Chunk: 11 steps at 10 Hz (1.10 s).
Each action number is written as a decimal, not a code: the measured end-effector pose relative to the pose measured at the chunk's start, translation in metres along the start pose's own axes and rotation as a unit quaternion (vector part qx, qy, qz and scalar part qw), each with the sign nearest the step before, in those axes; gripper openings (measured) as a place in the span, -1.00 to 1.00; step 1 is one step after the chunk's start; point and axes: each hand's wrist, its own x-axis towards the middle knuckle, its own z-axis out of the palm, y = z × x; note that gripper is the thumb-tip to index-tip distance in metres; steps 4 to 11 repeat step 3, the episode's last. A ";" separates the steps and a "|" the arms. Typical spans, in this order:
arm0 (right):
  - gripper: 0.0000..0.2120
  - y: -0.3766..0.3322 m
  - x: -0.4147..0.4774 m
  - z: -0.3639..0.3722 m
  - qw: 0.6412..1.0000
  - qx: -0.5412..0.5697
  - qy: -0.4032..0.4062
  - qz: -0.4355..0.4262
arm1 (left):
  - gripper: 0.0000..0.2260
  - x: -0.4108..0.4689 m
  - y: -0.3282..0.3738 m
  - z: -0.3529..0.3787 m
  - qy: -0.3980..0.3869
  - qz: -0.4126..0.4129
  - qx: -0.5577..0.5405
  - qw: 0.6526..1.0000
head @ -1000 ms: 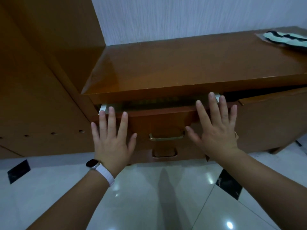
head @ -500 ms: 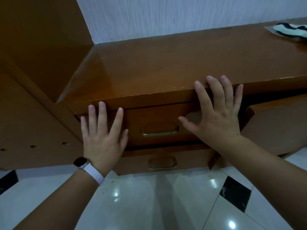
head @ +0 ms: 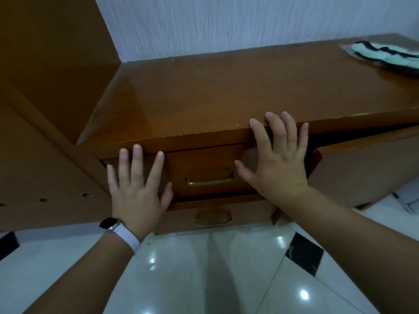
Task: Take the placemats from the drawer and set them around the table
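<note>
Hands flat on drawer front, left hand, right hand, fingers spread

White textured wall; glossy white tile floor; brown sideboard

Single view, head-worn, wide-angle. We look forward and steeply down from close above the wooden cabinet. We frame its drawer near the middle, the white wall along the top edge, the glossy tiled floor across the bottom.
</note>
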 end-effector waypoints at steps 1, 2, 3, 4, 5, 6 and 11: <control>-0.17 -0.007 -0.001 -0.035 0.990 -0.015 -0.139 0.010 | -0.35 -0.001 0.016 -0.051 -0.064 -0.037 -0.038 0.997; -0.20 -0.011 0.022 -0.092 0.956 -0.018 -0.292 -0.004 | -0.39 0.016 0.011 -0.120 -0.146 -0.055 -0.082 0.984; -0.28 -0.020 0.040 -0.163 0.916 0.016 -0.400 -0.031 | -0.38 0.034 0.006 -0.199 -0.208 -0.068 -0.123 0.968; -0.28 -0.020 0.040 -0.163 0.916 0.016 -0.400 -0.031 | -0.38 0.034 0.006 -0.199 -0.208 -0.068 -0.123 0.968; -0.28 -0.020 0.040 -0.163 0.916 0.016 -0.400 -0.031 | -0.38 0.034 0.006 -0.199 -0.208 -0.068 -0.123 0.968; -0.28 -0.020 0.040 -0.163 0.916 0.016 -0.400 -0.031 | -0.38 0.034 0.006 -0.199 -0.208 -0.068 -0.123 0.968; -0.28 -0.020 0.040 -0.163 0.916 0.016 -0.400 -0.031 | -0.38 0.034 0.006 -0.199 -0.208 -0.068 -0.123 0.968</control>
